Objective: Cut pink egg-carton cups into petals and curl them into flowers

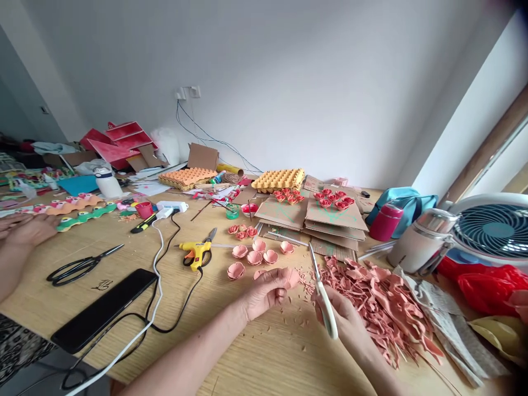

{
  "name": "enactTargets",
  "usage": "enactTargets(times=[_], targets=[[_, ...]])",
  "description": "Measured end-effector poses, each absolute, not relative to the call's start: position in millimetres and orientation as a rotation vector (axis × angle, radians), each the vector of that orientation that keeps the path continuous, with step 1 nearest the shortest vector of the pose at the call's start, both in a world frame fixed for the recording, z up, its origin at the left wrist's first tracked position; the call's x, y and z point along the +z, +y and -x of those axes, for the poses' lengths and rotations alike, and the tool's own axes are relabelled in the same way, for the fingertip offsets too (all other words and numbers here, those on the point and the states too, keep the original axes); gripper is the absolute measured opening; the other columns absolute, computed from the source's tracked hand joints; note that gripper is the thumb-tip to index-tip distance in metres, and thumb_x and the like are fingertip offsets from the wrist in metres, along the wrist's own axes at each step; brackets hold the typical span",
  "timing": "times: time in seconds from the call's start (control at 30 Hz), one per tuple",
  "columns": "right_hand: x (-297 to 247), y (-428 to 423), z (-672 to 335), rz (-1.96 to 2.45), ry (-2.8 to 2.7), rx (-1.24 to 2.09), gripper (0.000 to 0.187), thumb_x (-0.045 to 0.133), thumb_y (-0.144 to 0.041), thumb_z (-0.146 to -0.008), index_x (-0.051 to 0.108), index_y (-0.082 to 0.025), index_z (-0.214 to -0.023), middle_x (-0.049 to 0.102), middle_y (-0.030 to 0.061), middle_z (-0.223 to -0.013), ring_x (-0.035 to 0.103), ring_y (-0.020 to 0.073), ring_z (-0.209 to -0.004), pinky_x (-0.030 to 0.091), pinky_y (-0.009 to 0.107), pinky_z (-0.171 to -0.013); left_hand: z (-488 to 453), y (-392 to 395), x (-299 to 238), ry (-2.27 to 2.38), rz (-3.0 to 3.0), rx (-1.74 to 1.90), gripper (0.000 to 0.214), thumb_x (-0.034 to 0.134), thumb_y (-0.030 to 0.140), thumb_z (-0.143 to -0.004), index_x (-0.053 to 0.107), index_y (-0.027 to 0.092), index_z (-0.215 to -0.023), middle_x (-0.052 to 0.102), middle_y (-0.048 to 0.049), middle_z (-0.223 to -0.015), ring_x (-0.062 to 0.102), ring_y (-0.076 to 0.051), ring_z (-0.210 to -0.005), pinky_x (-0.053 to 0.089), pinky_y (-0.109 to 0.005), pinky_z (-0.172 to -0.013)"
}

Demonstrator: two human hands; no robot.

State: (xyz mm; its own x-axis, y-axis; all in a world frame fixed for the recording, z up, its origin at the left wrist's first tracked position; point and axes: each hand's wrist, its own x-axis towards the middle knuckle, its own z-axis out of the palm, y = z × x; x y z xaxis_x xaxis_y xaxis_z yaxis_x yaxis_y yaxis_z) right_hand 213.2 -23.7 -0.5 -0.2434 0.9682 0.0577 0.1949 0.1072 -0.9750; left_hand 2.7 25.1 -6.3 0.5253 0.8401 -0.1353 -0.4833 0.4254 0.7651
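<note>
Our forearms [193, 352] come in closest to the lens, angled over the wooden table [231, 363], and everything we want sits within reach. Biggest on it, to our right, sprawls a heap of pink scraps [371, 297], piled on the scissors side, likely because offcuts drop there. Beyond, cardboard sheets [284, 212] lie stacked, bearing red flowers [289, 195], perhaps to lift them off the busy surface. Over on our left the phone [105, 308] lies flat, apart from the bits. Now the hands! Our right hand [340, 308] is closed around the handles of the white-handled scissors [327, 311], blades pointing up and away, perhaps to stay off the other hand; whether the blades are parted, we can't tell. Nearer the middle, the yellow glue gun [193, 256] lies on its cord's side of the table, away from the scraps. And our left hand [266, 291] has thumb and fingers pinched together on a pink piece [292, 278], just left of the blades and not touching them, its outer edge seemingly left exposed by that grip. Behind it, small pink cups [254, 257] cluster, mostly hollow side up, probably because they balance best so. Smallest of all, crumbs [304, 348] dot the wood between our hands.
</note>
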Motion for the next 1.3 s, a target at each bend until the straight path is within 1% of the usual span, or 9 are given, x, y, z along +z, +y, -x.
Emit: enactTargets(times=[0.13,0.23,0.33,0.43,0.53,0.73,0.93,1.07,1.3], targets=[[-10,-27,-218,1.292,-1.802,0.865,0.034,0.057,-0.05,-0.086,0.052,-0.02,-0.071,0.048,-0.0032,-0.063,0.039,0.0124,-0.061,0.032,0.024,-0.057,-2,24,-4,0.491,-0.799,0.887,0.03,0.082,0.026,-0.067,0.055,0.013,-0.066,0.048,0.0024,-0.068,0.042,-0.006,-0.06,0.035,-0.021,-0.059],[-9,-30,-222,1.319,-1.835,0.756,0.035,0.062,-0.046,-0.084,0.048,-0.02,-0.064,0.045,-0.004,-0.059,0.036,0.0111,-0.058,0.029,0.024,-0.055,-1,24,-5,0.389,-0.756,0.844,0.025,0.079,0.026,-0.069,0.063,0.014,-0.085,0.047,0.0023,-0.071,0.04,-0.006,-0.061,0.032,-0.021,-0.059],[-6,-35,-222,1.229,-1.79,1.089,0.04,0.059,-0.052,-0.085,0.051,-0.019,-0.064,0.045,-0.004,-0.057,0.037,0.0099,-0.054,0.028,0.023,-0.051,1,21,-6,0.346,-0.727,0.781,0.048,0.078,0.026,-0.068,0.062,0.017,-0.113,0.049,0.002,-0.075,0.038,-0.006,-0.058,0.031,-0.021,-0.059],[-3,-39,-219,1.043,-1.634,1.6,0.049,0.051,-0.066,-0.084,0.057,-0.018,-0.073,0.045,-0.0047,-0.05,0.035,0.0083,-0.043,0.026,0.022,-0.044,0,16,-7,0.313,-0.724,0.722,0.047,0.078,0.028,-0.067,0.064,0.016,-0.11,0.052,0.0011,-0.077,0.038,-0.005,-0.057,0.034,-0.023,-0.061],[-2,-41,-217,0.866,-1.411,1.766,0.056,0.046,-0.073,-0.083,0.059,-0.019,-0.082,0.045,-0.0043,-0.048,0.036,0.0092,-0.04,0.026,0.023,-0.043,-3,15,-9,0.383,-0.752,0.712,0.044,0.078,0.028,-0.068,0.063,0.016,-0.109,0.051,0.0023,-0.074,0.041,-0.006,-0.058,0.034,-0.022,-0.061],[-6,-32,-222,1.057,-1.37,1.485,0.05,0.048,-0.07,-0.084,0.054,-0.021,-0.079,0.046,-0.0039,-0.055,0.039,0.0111,-0.047,0.03,0.025,-0.048,-8,20,-12,0.629,-0.915,0.866,0.026,0.077,0.028,-0.073,0.055,0.015,-0.073,0.053,0.0023,-0.066,0.045,-0.006,-0.057,0.03,-0.021,-0.054],[-9,-32,-223,1.319,-1.716,1.054,0.039,0.052,-0.052,-0.089,0.047,-0.019,-0.068,0.039,-0.0045,-0.062,0.035,0.0103,-0.059,0.026,0.024,-0.054,-8,19,-11,0.598,-0.873,0.927,0.034,0.083,0.028,-0.066,0.053,0.015,-0.074,0.054,0.0031,-0.071,0.046,-0.005,-0.057,0.034,-0.021,-0.057],[-11,-34,-224,1.385,-1.94,0.782,0.033,0.048,-0.043,-0.092,0.043,-0.021,-0.068,0.043,-0.0044,-0.062,0.038,0.0111,-0.058,0.029,0.024,-0.056,-9,18,-9,0.605,-0.829,0.944,0.039,0.085,0.034,-0.064,0.051,0.015,-0.071,0.048,0.005,-0.065,0.042,-0.004,-0.054,0.029,-0.02,-0.054],[-16,-33,-224,1.394,-2.244,0.273,0.024,0.048,-0.036,-0.093,0.043,-0.022,-0.073,0.056,-0.0011,-0.068,0.048,0.0145,-0.063,0.034,0.028,-0.066,-8,20,-10,0.639,-0.858,1.033,0.032,0.084,0.029,-0.066,0.058,0.012,-0.071,0.063,-0.0024,-0.075,0.037,-0.002,-0.052,0.024,-0.019,-0.05]])
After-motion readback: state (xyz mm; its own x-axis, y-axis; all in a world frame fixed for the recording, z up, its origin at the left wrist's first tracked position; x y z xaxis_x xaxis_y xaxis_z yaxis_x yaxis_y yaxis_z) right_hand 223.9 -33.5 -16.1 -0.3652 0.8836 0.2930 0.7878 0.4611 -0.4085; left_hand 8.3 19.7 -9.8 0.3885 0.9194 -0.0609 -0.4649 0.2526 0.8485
